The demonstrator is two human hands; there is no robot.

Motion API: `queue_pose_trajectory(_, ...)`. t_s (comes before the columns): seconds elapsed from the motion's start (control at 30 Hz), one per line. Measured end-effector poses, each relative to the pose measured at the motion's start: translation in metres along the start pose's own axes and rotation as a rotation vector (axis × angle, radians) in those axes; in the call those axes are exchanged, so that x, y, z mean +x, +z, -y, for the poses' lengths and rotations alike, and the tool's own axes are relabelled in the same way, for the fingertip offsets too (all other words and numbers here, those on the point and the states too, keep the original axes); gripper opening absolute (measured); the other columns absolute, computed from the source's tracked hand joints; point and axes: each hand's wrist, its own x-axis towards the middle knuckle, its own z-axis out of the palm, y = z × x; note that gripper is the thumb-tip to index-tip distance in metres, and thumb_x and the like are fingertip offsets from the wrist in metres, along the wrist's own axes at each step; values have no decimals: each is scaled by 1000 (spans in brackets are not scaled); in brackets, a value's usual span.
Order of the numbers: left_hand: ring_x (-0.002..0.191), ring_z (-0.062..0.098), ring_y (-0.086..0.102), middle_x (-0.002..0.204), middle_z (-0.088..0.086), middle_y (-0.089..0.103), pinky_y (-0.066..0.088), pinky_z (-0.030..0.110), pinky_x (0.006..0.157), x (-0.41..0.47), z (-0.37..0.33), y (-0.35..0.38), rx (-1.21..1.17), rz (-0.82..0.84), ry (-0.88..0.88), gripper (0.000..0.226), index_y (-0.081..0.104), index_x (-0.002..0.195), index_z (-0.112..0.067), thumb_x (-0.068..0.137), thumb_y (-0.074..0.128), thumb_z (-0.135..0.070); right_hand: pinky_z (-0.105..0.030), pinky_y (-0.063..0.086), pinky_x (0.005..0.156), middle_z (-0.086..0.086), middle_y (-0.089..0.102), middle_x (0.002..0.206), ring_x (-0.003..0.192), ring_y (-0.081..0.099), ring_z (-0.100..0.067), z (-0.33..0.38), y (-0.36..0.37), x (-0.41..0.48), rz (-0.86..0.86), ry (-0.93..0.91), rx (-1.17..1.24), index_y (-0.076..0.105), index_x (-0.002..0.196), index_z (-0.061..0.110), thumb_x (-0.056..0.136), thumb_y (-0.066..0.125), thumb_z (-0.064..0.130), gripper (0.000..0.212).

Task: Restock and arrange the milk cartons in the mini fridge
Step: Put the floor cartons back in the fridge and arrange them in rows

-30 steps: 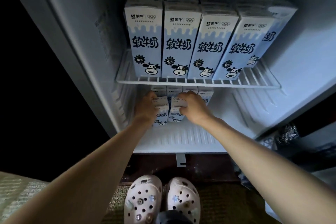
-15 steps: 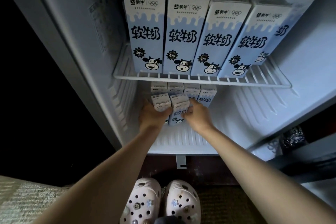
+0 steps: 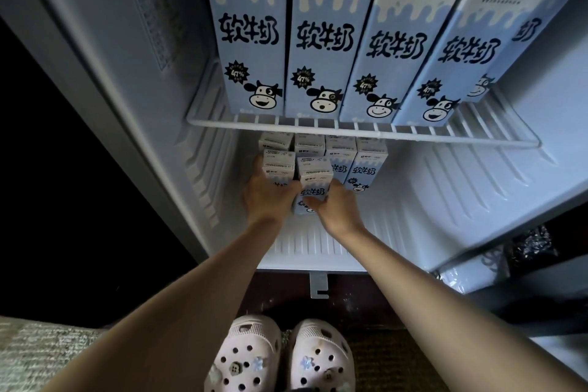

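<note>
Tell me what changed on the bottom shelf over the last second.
Little changed. The left hand and right hand stay on the two front small cartons, nudging them slightly back toward the rear cartons. The camera moved closer. The large cartons on the wire shelf stayed put.

A second ago both hands sat over the tops of two small front cartons. Now the left hand cups the left small carton lower down, while the right hand grips the front carton from its right side.
</note>
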Motion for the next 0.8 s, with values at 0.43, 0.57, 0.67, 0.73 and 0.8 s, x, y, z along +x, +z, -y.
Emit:
queue_pose_trajectory(0.43, 118, 27, 56, 126, 12, 58, 48, 31, 91, 17, 6, 6, -157, 69, -125, 75, 37, 130, -7, 66, 76, -1, -27, 42, 89, -18, 56, 128, 117, 54, -29, 1, 2, -1, 24, 52, -8, 44, 127, -4, 91, 58, 18, 44)
queue_pose_trajectory(0.57, 105, 19, 62, 114, 2, 65, 53, 36, 91, 21, 10, 4, -202, 121, -96, 55, 56, 118, -15, 68, 73, 1, -22, 41, 81, -18, 56, 129, 116, 56, -29, 0, 4, 3, 27, 70, 33, 45, 124, -4, 94, 52, 13, 36)
queue_pose_trajectory(0.67, 96, 12, 60, 108, -2, 65, 52, 23, 79, 21, 15, 4, -218, 114, -95, 51, 57, 118, -15, 71, 74, -6, -23, 40, 76, -20, 58, 124, 111, 58, -30, -1, 6, 6, 33, 79, 51, 44, 125, -3, 95, 51, 14, 35)
queue_pose_trajectory(0.73, 95, 11, 60, 108, -2, 66, 52, 23, 79, 21, 16, 4, -232, 105, -100, 50, 58, 119, -16, 72, 75, -13, -24, 38, 72, -22, 60, 118, 106, 60, -31, -1, 7, 8, 33, 89, 51, 44, 124, -3, 95, 51, 16, 35)
queue_pose_trajectory(0.8, 98, 13, 63, 108, -3, 67, 54, 30, 87, 21, 16, 4, -223, 98, -114, 50, 59, 118, -18, 71, 77, -22, -25, 39, 72, -21, 60, 118, 105, 60, -31, 0, 8, 9, 29, 101, 61, 44, 124, -3, 95, 50, 16, 35)
